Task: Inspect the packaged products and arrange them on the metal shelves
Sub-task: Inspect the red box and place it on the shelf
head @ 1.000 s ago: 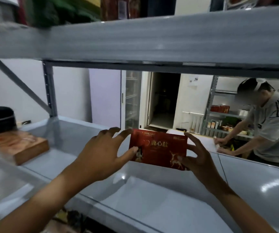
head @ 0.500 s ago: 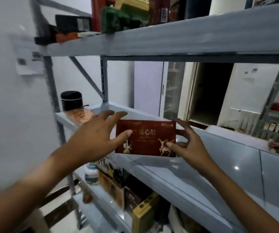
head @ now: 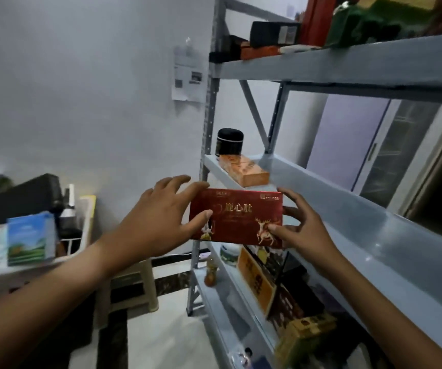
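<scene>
Nearest the camera, both forearms reach forward from the bottom corners of the view. On the bottom shelf [head: 215,312] at lower right stand several packaged goods, among them a yellow-green box [head: 305,339] and an orange carton [head: 257,282] tilted against darker packs; detail here is blurred. A small bottle [head: 210,271] and a white tub [head: 230,253] sit at the left end of that shelf.

At lower left, a white basket [head: 85,225] holds a blue-and-green box [head: 30,237] and a dark item behind it. A beige plastic stool [head: 134,286] stands on the floor between the basket and the shelving.

At centre, the red box [head: 237,217] with gold lettering and deer artwork is held upright, face toward the camera, in front of the near edge of the middle shelf [head: 347,206]. It is not resting on the shelf. The left hand [head: 158,222] grasps the box's left end, thumb pressed on the front face and fingers spread over the top edge. The right hand [head: 303,227] grasps the right end, thumb on the lower front corner, fingers curled behind.

Just beyond, on the left end of the middle shelf, an orange box [head: 246,170] lies flat with a black jar [head: 230,141] beside it at the far corner.

Farther up, the top shelf [head: 347,62] carries dark, red and green packages. A printed paper [head: 189,75] is fixed to the white wall left of the upright. A glass-fronted door is visible at far right.
</scene>
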